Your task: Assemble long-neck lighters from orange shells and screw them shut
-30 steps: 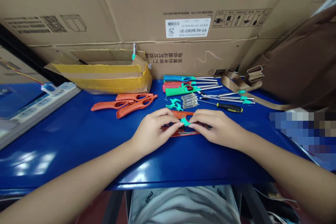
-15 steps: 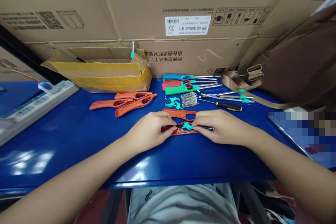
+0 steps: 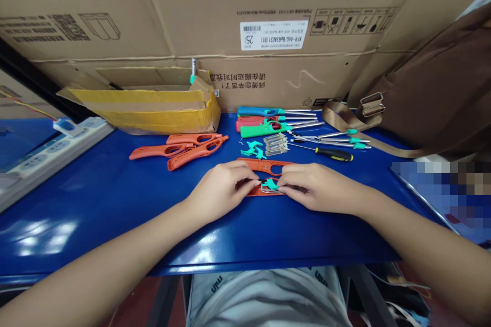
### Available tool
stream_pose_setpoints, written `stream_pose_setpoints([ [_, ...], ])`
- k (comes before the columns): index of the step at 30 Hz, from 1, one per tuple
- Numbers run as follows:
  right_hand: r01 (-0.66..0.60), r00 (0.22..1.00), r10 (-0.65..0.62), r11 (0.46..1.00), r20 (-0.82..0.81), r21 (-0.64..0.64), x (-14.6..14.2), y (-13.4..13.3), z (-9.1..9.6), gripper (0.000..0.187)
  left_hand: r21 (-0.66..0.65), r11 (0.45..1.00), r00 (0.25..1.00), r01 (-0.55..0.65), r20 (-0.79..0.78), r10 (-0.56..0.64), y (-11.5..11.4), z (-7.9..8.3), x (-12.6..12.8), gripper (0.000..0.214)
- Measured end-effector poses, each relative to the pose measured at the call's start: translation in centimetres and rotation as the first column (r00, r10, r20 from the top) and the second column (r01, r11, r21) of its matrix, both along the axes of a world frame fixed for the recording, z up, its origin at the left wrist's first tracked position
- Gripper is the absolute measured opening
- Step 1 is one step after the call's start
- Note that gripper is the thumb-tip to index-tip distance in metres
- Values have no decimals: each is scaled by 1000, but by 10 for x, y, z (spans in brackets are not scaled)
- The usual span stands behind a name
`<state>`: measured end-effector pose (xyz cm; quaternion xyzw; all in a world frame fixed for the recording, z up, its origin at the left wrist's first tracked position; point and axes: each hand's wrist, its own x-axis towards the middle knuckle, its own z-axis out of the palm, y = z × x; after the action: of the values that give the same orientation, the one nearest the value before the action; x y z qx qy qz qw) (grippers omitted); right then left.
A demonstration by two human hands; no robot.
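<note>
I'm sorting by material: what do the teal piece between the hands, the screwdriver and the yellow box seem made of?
Teal piece: probably plastic, smooth, judging by its even color.
Screwdriver: likely metal shaft, thin, grey; dark handle, plastic or rubber.
Box: cardboard, matte brown inside; its yellow front has a slight sheen, perhaps tape.

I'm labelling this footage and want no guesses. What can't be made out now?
All in the head view:
Ends of the lower orange shell: behind the left hand and right hand.
Floor of the yellow-taped box: behind its front wall.
Top of the large carton: cut off by the upper edge.
</note>
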<state>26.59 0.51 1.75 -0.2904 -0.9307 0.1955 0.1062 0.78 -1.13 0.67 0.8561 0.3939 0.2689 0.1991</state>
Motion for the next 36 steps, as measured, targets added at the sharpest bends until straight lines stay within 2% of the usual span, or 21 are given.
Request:
stream_pose_setpoints([
  [16, -32, 996, 37, 998, -76, 60, 0, 2, -3, 23, -28, 999, 994, -25, 107, 28, 3, -5, 2, 8],
  [22, -11, 999, 14, 998, -44, 65, 2, 0, -3, 21, 15, 999, 990, 36, 135, -38, 4, -7, 1, 10],
  [29, -2, 1000, 3, 998, -25, 56, 1, 1, -1, 18, 28, 996, 993, 82, 84, -85, 2, -10, 1, 16],
  [36, 0, 999, 2, 999, -32, 45, 2, 1, 2, 17, -13, 987, 984, 162, -73, -162, -2, 3, -1, 24],
])
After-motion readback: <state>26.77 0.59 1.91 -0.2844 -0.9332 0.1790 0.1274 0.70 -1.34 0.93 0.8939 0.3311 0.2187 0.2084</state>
